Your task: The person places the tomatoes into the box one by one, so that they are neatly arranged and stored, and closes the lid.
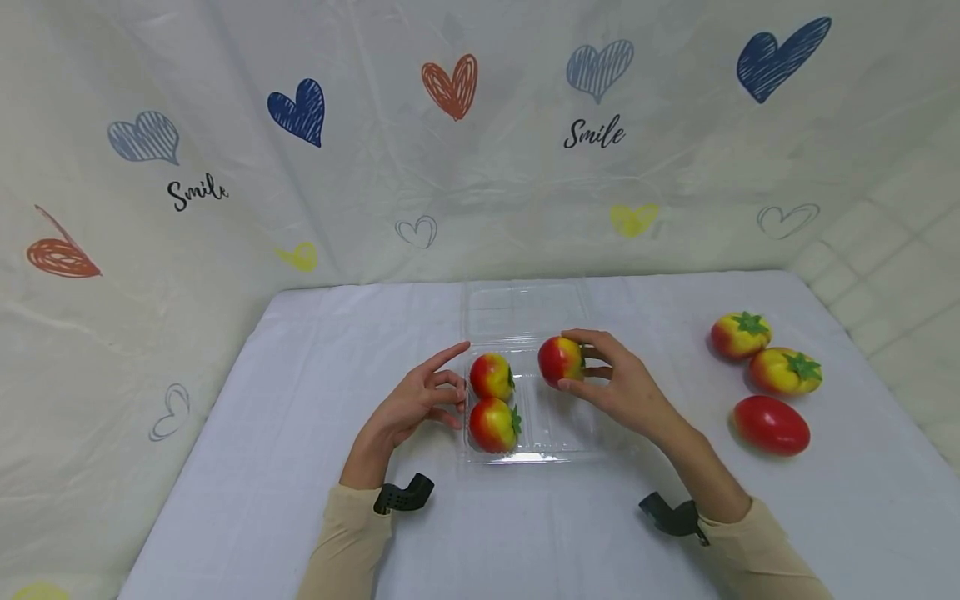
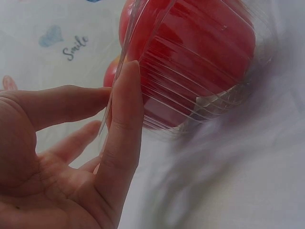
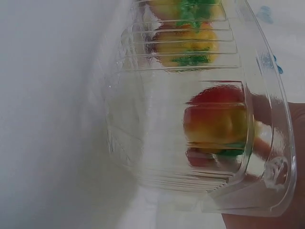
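Note:
A clear plastic clamshell box sits mid-table, its lid folded back toward the wall. Two red-and-yellow fruits with green leafy caps, a rear one and a front one, lie along the box's left side. My left hand is at that side; the left wrist view shows the thin rim pinched between its fingers. Over the right part of the box, my right hand holds a similar fruit between thumb and fingers. Seen through the clear wall, this fruit is apart from the other two.
On the right of the white-covered table are two more red-and-yellow fruits, one behind and one nearer. A smooth red oval fruit lies in front of them. A patterned cloth wall rises behind the table.

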### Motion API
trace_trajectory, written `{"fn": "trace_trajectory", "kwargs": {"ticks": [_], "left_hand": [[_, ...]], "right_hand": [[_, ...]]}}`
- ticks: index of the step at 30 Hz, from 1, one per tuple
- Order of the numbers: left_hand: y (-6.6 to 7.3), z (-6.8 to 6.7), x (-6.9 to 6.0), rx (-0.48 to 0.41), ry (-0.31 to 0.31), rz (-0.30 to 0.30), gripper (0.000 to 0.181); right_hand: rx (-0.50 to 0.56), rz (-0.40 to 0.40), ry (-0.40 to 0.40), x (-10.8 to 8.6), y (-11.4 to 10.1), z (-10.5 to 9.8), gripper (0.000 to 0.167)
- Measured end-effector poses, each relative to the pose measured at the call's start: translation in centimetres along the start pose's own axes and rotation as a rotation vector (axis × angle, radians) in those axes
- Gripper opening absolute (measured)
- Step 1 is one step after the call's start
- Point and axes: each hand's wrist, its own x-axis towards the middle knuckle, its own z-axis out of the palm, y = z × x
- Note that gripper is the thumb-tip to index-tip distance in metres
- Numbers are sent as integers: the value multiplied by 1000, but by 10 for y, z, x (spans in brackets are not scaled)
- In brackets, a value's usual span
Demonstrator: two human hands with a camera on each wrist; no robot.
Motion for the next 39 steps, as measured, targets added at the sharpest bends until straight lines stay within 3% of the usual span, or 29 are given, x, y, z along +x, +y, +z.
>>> {"fn": "trace_trajectory", "kwargs": {"ticks": [39], "left_hand": [[0, 0, 0, 10, 8, -4, 75]], "right_hand": [[-42, -32, -37, 10, -4, 19, 70]]}}
